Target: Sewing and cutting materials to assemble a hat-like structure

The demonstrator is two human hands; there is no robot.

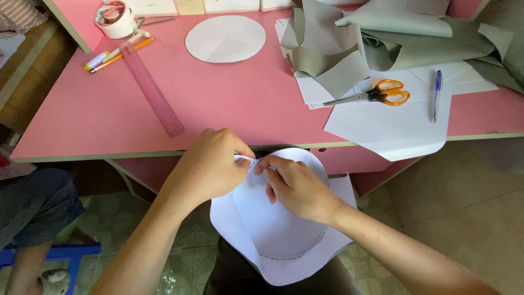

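One curved white paper cut-out [273,229] is held over the lap, below the pink table [240,104] edge; its top edge is pinched by L hand [210,164] & R hand [292,186], both closed; on table: one pair orange-handled scissors [376,94], one pink ruler [152,90], one blue pen [436,94].

This looks like a home craft or sewing corner. A pink surface [234,104] carries orange-handled scissors [382,94], a pink ruler [152,90], a roll of tape [114,19], pens, a paper circle [225,38], white pattern sheets [393,125] and cut pieces of grey-green fabric [382,38]. Below it lie patterned floor tiles [109,218], with a blue plastic stool [60,254] beside.
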